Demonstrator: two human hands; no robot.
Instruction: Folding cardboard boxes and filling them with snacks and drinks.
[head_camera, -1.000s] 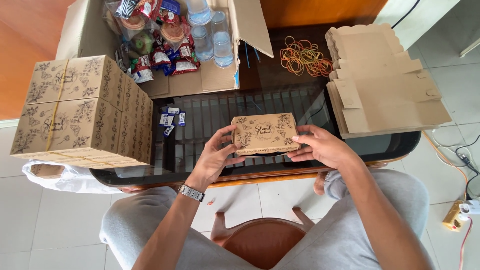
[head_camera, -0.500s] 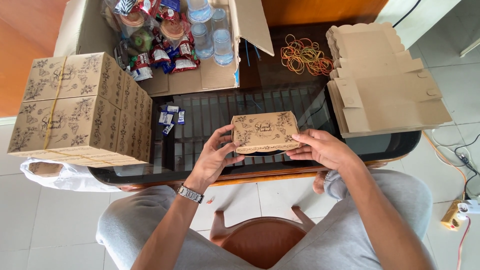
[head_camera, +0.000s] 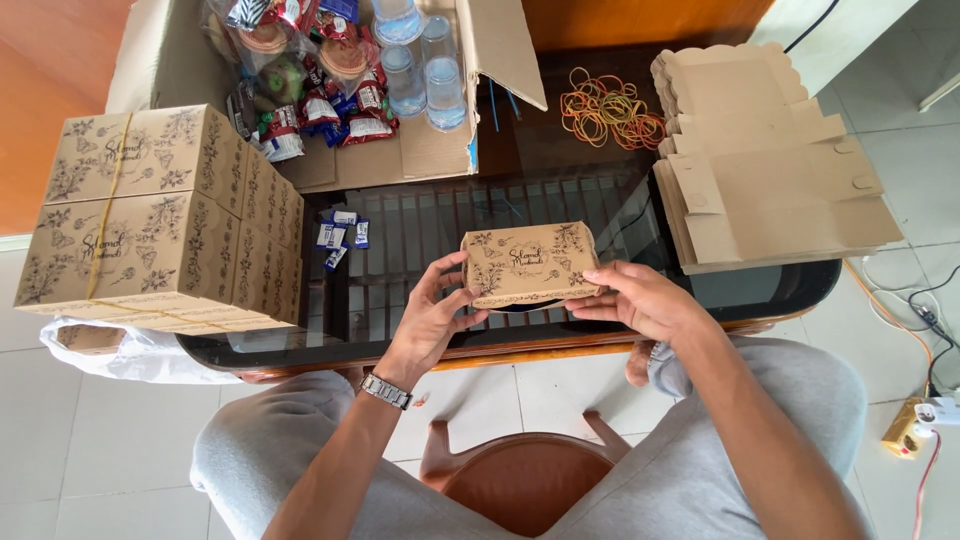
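Observation:
A small brown cardboard box with a printed floral lid sits closed above the near edge of the dark glass table. My left hand, with a metal watch on the wrist, grips the box's left end. My right hand holds its right end, fingers along the front edge. Both hands are on the box at once.
A stack of closed printed boxes tied with bands stands at the left. An open carton of snacks and water cups is behind. Small blue sachets, rubber bands and flat unfolded boxes lie on the table. A power strip lies on the floor.
The box and both hands stay almost where they were; only the fingers shift slightly on the box's ends.

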